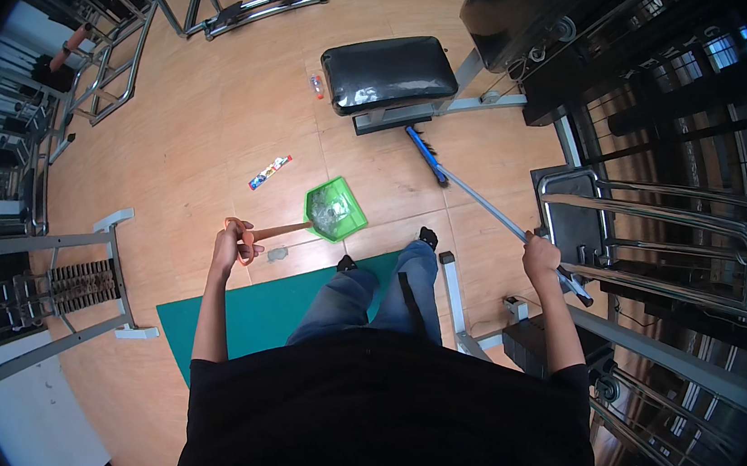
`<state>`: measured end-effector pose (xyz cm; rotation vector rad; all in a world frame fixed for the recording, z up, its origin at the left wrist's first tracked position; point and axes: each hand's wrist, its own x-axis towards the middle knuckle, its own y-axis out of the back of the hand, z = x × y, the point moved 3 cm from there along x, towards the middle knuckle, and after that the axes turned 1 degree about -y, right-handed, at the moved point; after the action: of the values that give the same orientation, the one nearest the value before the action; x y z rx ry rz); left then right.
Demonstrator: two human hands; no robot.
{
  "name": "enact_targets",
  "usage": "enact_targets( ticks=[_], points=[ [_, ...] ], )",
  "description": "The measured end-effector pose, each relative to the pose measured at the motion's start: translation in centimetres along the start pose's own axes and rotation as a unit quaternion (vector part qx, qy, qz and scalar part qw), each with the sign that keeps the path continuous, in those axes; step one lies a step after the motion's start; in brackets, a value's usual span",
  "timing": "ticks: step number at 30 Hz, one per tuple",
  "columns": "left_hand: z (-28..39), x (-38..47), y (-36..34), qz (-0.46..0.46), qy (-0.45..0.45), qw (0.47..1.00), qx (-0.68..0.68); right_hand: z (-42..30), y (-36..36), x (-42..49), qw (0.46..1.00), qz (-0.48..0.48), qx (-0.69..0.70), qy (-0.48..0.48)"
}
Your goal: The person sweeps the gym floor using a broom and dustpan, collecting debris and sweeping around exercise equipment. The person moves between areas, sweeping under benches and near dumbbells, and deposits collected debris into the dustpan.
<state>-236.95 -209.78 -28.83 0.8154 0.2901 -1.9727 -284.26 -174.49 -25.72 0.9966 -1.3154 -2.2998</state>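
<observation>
My left hand (pixel 231 245) grips the orange handle (pixel 278 230) of a green dustpan (pixel 348 213), whose pan holds crumpled clear plastic (pixel 327 214). My right hand (pixel 540 256) is closed around the grey pole (pixel 486 204) of a broom. The broom's blue head (pixel 425 155), with dark bristles, is at the floor just below a black padded seat. A colourful wrapper strip (pixel 270 172) lies on the floor left of the dustpan. Beside the seat's left end is a small clear and orange item (pixel 316 86), perhaps a bottle.
The black padded bench seat (pixel 390 74) of an exercise machine stands ahead. Chrome bars (pixel 662 210) and a black pedestal are at the right, a weight machine (pixel 81 284) at the left. A green mat (pixel 249 309) lies under my legs. A grey patch (pixel 278 254) marks the floor.
</observation>
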Motion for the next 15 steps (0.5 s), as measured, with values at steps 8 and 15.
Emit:
enact_targets(
  ticks=[8, 15],
  points=[
    [2.3, 5.3, -1.3, -0.013, 0.028, 0.999, 0.044, -1.4, -4.1, 6.0, 0.997, 0.006, -0.069, -0.031],
    [3.4, 8.1, -1.8, 0.012, 0.009, 0.998, 0.067, -11.2, -7.2, 2.2, 0.998, 0.014, -0.059, -0.008]
  ],
)
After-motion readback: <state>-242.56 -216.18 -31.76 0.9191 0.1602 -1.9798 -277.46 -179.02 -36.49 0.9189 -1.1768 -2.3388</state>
